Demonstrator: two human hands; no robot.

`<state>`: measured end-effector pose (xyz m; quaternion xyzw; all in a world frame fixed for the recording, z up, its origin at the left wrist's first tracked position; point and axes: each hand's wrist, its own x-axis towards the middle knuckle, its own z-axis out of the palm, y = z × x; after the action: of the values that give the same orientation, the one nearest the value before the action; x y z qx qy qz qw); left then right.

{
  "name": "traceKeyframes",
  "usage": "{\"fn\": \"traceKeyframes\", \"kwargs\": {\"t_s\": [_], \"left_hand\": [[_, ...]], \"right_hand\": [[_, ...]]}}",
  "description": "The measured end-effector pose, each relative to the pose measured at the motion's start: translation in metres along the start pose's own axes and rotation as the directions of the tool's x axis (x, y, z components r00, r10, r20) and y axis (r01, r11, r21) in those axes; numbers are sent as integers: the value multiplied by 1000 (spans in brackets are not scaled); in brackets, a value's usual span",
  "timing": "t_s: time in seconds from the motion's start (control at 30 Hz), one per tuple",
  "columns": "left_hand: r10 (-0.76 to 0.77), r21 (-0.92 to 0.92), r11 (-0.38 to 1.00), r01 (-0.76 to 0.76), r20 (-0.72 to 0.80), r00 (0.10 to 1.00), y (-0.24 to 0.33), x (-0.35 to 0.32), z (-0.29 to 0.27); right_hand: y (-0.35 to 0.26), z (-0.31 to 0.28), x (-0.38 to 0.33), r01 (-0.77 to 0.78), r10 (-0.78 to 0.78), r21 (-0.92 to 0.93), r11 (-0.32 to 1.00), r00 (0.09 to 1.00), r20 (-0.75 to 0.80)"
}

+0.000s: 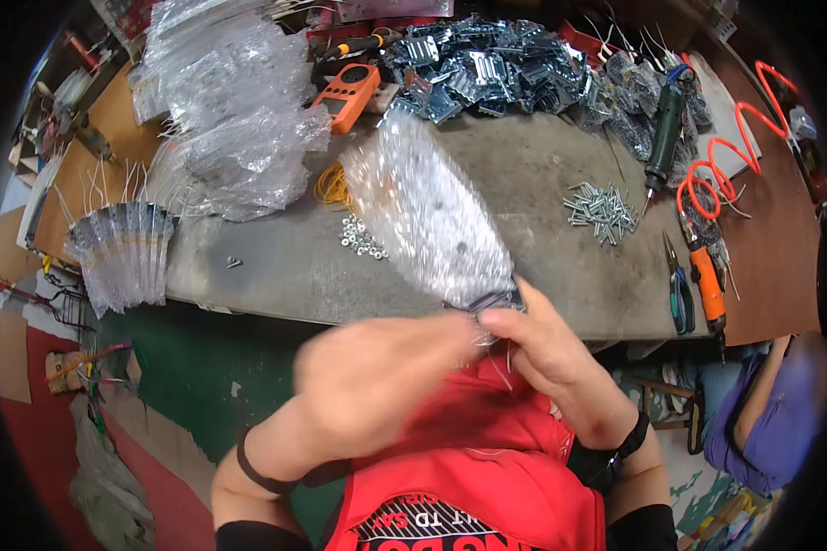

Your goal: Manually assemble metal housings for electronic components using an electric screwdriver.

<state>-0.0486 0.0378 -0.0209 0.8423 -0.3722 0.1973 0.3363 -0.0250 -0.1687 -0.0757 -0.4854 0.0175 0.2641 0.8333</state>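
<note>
Bubble-wrapped piece [441, 207] is held up, blurred, near end over the worktop [542, 248] front edge, far end slanting up-left over the worktop. Right hand [547, 349] grips the near end, thumb on top, fingers closed round it. Left hand [368, 376] is at the same end, blurred; can't tell whether its fingers are closed or touching.

Main risk: slip. Wrap looks slick and the grip sits at one end, so the long far part could swing or drop. Thin wires [503, 370] stick out by the right hand; a careless pull could bend or snag them. Nuts [363, 237] and yellow bands [334, 186] lie close to the wrap's left side in view; a low sweep could scatter them. Screws [602, 211] sit further right, loose, likely to roll if knocked. Pliers [678, 294] and orange screwdriver [708, 285] lie at the front edge, easy for a right elbow to tip off.
</note>
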Motion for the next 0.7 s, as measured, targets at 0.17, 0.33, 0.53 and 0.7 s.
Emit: {"fn": "traceKeyframes", "kwargs": {"t_s": [0.17,0.33,0.53,0.7], "left_hand": [[-769,-849,357,389,-30,639,-55,-38,0],[-779,-911,233,340,34,626,-67,-19,-4],[-818,-921,213,326,14,575,-84,-21,5],[-700,-956,-76,284,254,668,-77,-35,33]], "right_hand": [[-5,16,20,-100,93,43,994,985,146],[13,29,43,-147,139,28,989,974,176],[9,58,45,-109,128,-148,983,984,124],[-1,71,60,-183,225,-251,950,963,147]]}}
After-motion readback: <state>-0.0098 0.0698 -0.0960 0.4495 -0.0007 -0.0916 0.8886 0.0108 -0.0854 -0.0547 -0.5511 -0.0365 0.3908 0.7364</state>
